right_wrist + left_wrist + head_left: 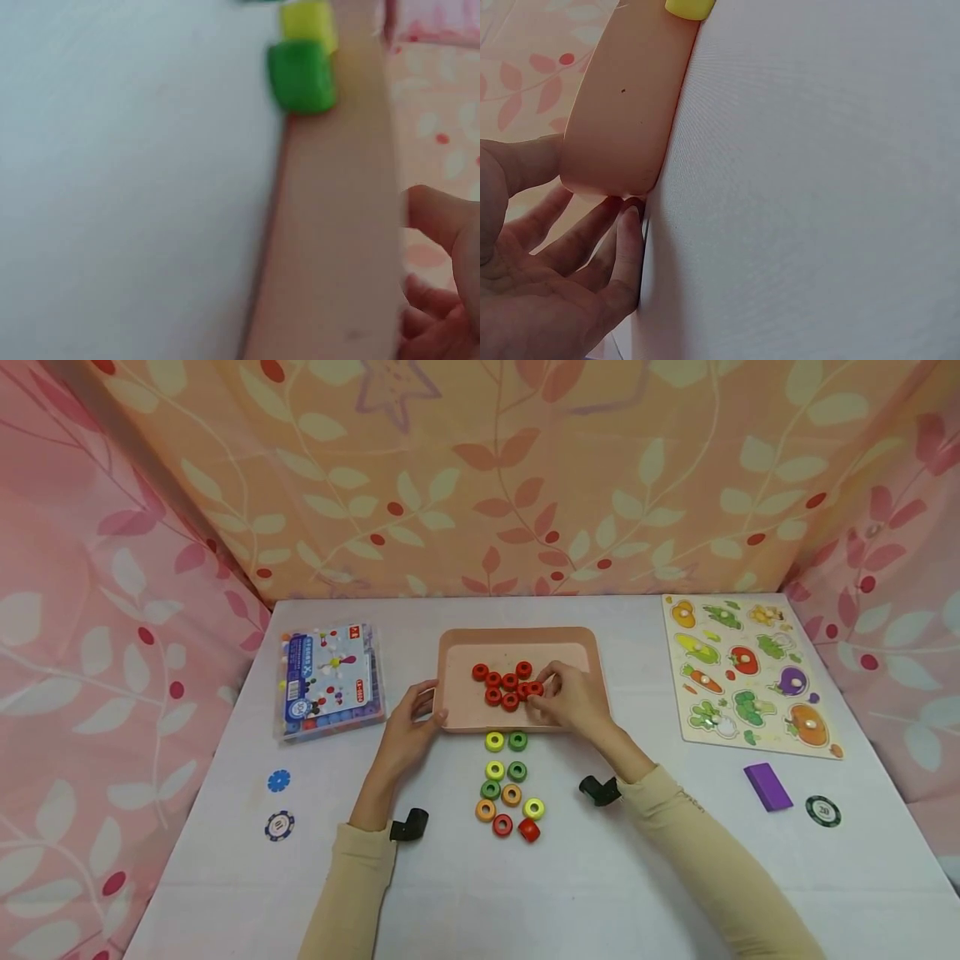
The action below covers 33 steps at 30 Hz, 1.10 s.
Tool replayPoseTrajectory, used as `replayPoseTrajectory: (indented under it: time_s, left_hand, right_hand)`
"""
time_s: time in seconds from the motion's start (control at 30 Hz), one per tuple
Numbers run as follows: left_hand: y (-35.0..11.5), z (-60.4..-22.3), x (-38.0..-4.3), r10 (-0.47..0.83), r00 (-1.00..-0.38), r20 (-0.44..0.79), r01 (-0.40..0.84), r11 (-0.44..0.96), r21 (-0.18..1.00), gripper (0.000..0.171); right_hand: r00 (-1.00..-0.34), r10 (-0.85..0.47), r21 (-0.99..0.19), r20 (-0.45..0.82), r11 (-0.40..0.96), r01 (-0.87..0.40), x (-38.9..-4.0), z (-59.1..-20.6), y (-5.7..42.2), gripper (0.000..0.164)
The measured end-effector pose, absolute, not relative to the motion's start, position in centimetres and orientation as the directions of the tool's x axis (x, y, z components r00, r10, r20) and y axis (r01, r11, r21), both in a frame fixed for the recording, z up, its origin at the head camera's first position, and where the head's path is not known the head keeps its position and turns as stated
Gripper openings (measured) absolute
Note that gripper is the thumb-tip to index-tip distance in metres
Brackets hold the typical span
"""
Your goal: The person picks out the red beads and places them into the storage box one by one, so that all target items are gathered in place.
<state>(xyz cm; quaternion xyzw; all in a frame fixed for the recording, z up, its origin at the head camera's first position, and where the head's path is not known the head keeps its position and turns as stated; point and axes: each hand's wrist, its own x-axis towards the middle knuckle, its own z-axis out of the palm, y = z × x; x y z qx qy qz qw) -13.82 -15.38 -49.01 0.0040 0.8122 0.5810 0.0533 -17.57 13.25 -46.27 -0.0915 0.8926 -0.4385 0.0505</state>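
Observation:
A pink tray [465,720] holds a cluster of red ring beads [510,702]. At its left end my left hand [414,720] grips the corner. The left wrist view shows the thumb at the rim and the fingers of that hand [577,262] bent against the outer wall. My right hand [573,697] reaches over the tray's right side, thumb and forefinger pinching a red bead [535,689] at the cluster's edge. In the right wrist view the tray wall hides the fingertips of this hand [450,285].
Yellow, green, orange and red beads [512,795] lie in front of the tray. To the left are a boxed bead set [330,681], a blue disc [278,781] and a poker chip [279,826]. A vegetable puzzle board [720,685], purple block [768,787] and dark chip [823,811] lie right.

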Motion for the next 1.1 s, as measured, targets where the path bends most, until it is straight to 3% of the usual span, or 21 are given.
replayPoseTrajectory:
  time_s: [0.13,0.57,0.73,0.87,1.1]
  left_hand:
    - [-15.3,-49.0,-13.8,0.068,-0.994,-0.088,-0.060,0.335,0.940,0.055]
    - [-15.3,-49.0,-13.7,0.060,-0.994,-0.087,-0.062,0.331,0.942,0.055]
    - [-15.3,-49.1,-13.7,0.061,-0.995,-0.083,-0.059,0.331,0.942,0.055]
    - [-15.4,-49.3,-13.8,0.068,-0.994,-0.084,-0.057,0.332,0.942,0.055]
    - [-15.4,-49.2,-13.9,0.065,-0.994,-0.087,-0.060,0.338,0.939,0.055]
  right_hand:
    - [-0.976,-0.208,-0.751,-0.058,0.653,-0.095,-17.9,-47.1,13.8,0.029]
    - [-0.982,-0.185,-0.704,-0.027,0.701,-0.113,-17.8,-48.0,13.5,0.031]
    - [-0.975,-0.221,-0.693,0.006,0.703,-0.163,-17.8,-48.3,13.3,0.039]
    - [-0.966,-0.243,-0.736,0.092,0.637,-0.231,-17.6,-48.3,13.5,0.044]
    - [-0.881,-0.375,-0.759,0.288,0.471,-0.449,-15.3,-47.0,13.9,0.027]
